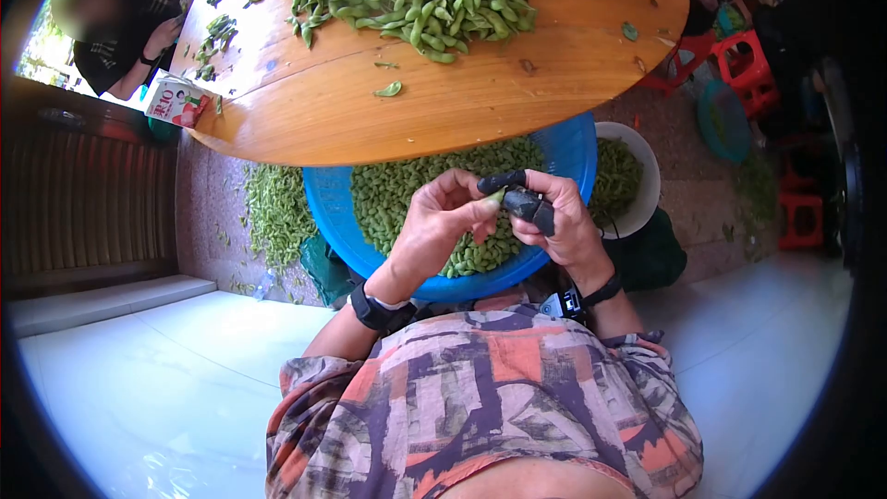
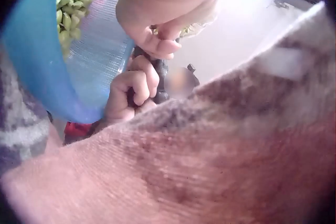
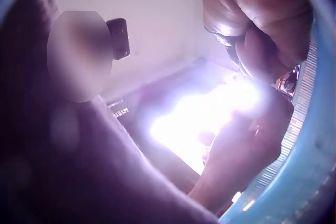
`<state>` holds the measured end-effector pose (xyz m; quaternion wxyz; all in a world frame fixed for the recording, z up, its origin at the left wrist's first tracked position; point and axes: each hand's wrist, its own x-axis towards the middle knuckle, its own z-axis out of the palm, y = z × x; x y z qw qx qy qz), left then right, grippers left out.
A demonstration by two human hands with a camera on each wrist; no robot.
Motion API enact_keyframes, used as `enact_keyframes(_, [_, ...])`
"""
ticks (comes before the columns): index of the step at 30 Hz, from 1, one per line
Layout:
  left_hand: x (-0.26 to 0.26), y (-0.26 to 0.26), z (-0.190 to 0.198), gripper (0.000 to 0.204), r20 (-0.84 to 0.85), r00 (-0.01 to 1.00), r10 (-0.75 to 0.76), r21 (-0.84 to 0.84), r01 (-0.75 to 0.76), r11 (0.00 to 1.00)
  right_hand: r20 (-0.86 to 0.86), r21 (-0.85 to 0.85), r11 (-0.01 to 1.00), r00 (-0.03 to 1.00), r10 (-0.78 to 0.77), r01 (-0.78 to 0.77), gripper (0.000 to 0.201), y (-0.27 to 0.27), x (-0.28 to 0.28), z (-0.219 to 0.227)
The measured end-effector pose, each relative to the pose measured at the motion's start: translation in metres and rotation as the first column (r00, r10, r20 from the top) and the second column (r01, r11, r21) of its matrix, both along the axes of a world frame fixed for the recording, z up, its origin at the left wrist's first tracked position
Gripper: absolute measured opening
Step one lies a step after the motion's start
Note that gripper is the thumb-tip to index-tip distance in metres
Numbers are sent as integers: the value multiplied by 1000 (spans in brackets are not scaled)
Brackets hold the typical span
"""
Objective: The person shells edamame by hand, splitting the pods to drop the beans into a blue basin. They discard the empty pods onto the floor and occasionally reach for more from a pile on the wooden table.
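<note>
Over the blue basin [image 1: 564, 143] of shelled green beans [image 1: 397, 194], the left hand [image 1: 430, 231] pinches a green pod [image 1: 499, 195] between thumb and fingers. The right hand [image 1: 573, 226] wears black covers [image 1: 529, 209] on thumb and index finger, and these close on the pod's other end. In the left wrist view the left hand [image 2: 168, 3] is above the right hand [image 2: 131, 90], whose fingers are curled. Glare washes out part of the right wrist view, where the right hand [image 3: 257, 19] nearly meets the left hand [image 3: 241, 150]; the pod is hidden there.
A wooden table [image 1: 388, 120] bearing a heap of pods [image 1: 434, 0] and a small carton [image 1: 177, 102] stands beyond the basin. Pods [image 1: 277, 212] lie on the floor at left. A white bucket [image 1: 647, 176] is at right, red stools [image 1: 747, 69] farther off. Someone [image 1: 115, 18] sits upper left.
</note>
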<state>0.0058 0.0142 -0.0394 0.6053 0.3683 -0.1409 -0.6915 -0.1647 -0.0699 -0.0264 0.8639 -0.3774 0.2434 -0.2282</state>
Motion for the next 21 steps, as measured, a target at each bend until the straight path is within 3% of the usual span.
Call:
enact_keyframes(1, [-2, 2, -1, 14, 254, 967, -31, -16, 36, 999, 0, 0, 1000, 1000, 1, -1, 20, 2, 1, 4])
enact_keyframes(2, [-3, 4, -2, 14, 492, 869, -53, -22, 74, 997, -151, -147, 989, 988, -13, -9, 19, 6, 4, 10])
enact_keyframes(3, [-1, 6, -3, 16, 527, 848, -64, -2, 77, 997, -294, -289, 956, 954, -48, -41, 18, 8, 6, 16])
enact_keyframes(4, [0, 7, -1, 16, 528, 847, -63, 0, 75, 997, -293, -287, 957, 955, -45, -43, 18, 9, 7, 19])
enact_keyframes(6, [1, 8, 6, 17, 727, 680, -94, 12, 125, 992, -372, -555, 829, 912, -170, -72, 15, 10, 9, 22])
enact_keyframes(10, [15, 2, 11, 27, 739, 621, -261, 125, 254, 959, -362, -674, 731, 909, -206, -103, 13, 10, 5, 19])
enact_keyframes(12, [19, 1, 10, 34, 498, 813, -302, 68, 310, 948, -373, -644, 757, 909, -183, -112, 13, 10, 4, 17])
enact_keyframes(13, [21, 0, 14, 37, 480, 809, -340, 97, 336, 937, -373, -644, 757, 910, -182, -113, 13, 10, 5, 18])
enact_keyframes(14, [22, -1, 15, 37, 481, 809, -339, 97, 335, 937, -392, -560, 821, 909, -145, -110, 14, 10, 6, 20])
enact_keyframes(16, [22, -1, 16, 37, 676, 644, -358, 116, 387, 915, -408, -469, 876, 907, -105, -110, 16, 11, 8, 17])
enact_keyframes(17, [17, -2, 20, 32, 760, 549, -347, 170, 347, 922, -386, -622, 778, 900, -201, -93, 17, 12, 10, 9])
enact_keyframes(18, [12, -2, 17, 32, 761, 549, -346, 170, 346, 923, -345, -755, 651, 892, -292, -79, 19, 13, 12, 6])
enact_keyframes(19, [8, -2, 11, 30, 849, 473, -236, 96, 300, 949, -344, -756, 650, 892, -291, -80, 19, 15, 14, 7])
enact_keyframes(20, [5, -1, 5, 27, 915, 384, -120, 16, 263, 965, -309, -834, 548, 876, -371, -62, 18, 18, 18, 8])
enact_keyframes(21, [4, 1, -4, 19, 921, 379, -91, -8, 252, 968, -264, -898, 438, 856, -444, -50, 18, 19, 20, 9])
